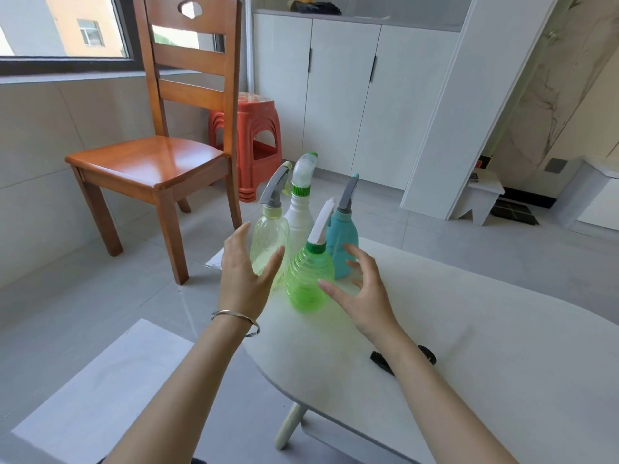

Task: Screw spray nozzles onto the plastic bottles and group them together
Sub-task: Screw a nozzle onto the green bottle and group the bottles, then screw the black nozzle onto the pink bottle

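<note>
Green bottle [308, 279] between left hand [244, 279], right hand [365, 296]

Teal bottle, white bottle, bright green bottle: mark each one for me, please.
Teal bottle [341, 241]: head view, on the middle of its body.
White bottle [299, 218]: head view, on its upper body.
Bright green bottle [310, 283]: head view, on its ribbed belly.

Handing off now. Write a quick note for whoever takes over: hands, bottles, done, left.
Left hand: open, at the pale yellow bottle; contact unclear.
Right hand: open, fingers spread beside the green bottle.
Bottles: those two, the white bottle and the teal bottle stand clustered at the table end, each wearing a nozzle.
Done: nozzles on, bottles grouped.
Left: perhaps checking tightness, which cannot be seen.
</note>
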Demonstrator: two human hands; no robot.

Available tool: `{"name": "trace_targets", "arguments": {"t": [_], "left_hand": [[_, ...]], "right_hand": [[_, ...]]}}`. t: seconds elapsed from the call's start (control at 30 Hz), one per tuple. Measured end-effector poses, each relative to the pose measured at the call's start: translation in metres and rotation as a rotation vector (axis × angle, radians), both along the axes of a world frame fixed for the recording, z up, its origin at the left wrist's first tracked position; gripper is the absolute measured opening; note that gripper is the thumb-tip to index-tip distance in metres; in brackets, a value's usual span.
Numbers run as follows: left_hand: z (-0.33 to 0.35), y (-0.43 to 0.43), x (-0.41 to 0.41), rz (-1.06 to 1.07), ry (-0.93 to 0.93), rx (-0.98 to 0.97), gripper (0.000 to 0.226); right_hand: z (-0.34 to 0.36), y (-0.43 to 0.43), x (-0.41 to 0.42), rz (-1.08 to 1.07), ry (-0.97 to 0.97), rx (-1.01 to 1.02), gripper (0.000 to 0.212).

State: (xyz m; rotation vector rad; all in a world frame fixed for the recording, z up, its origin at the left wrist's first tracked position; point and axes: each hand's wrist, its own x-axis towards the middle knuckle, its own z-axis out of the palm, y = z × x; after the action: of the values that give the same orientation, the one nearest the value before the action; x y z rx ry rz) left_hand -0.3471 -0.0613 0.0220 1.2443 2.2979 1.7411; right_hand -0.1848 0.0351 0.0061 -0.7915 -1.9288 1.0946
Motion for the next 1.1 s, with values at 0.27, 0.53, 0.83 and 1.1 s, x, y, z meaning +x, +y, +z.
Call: {"name": "trace_targets", "arguments": {"t": [0.27, 0.53, 0.83, 1.1], "left_hand": [[0.013, -0.021, 0.079, -0.141, 0.084, 0.193, 0.043], [0.007, 0.016, 0.17, -0.386, 0.116, -0.013, 0.058], [-0.003, 0.07, 0.265, -0.541, 0.201, -0.205, 0.072], [-0.013, 0.084, 0.313, -0.606, 0.23, -0.257, 0.073]], "right_hand": [[0.044, -0.008, 0.067, -0.056, 0.009, 0.166, 0.051], [0.068, 0.001, 0.18, -0.212, -0.106, 0.347, 0.053], [0.061, 0.011, 0.308, -0.522, -0.362, 0.526, 0.071], [0.038, 0.02, 0.392, -0.823, -0.384, 0.57, 0.091]]}}
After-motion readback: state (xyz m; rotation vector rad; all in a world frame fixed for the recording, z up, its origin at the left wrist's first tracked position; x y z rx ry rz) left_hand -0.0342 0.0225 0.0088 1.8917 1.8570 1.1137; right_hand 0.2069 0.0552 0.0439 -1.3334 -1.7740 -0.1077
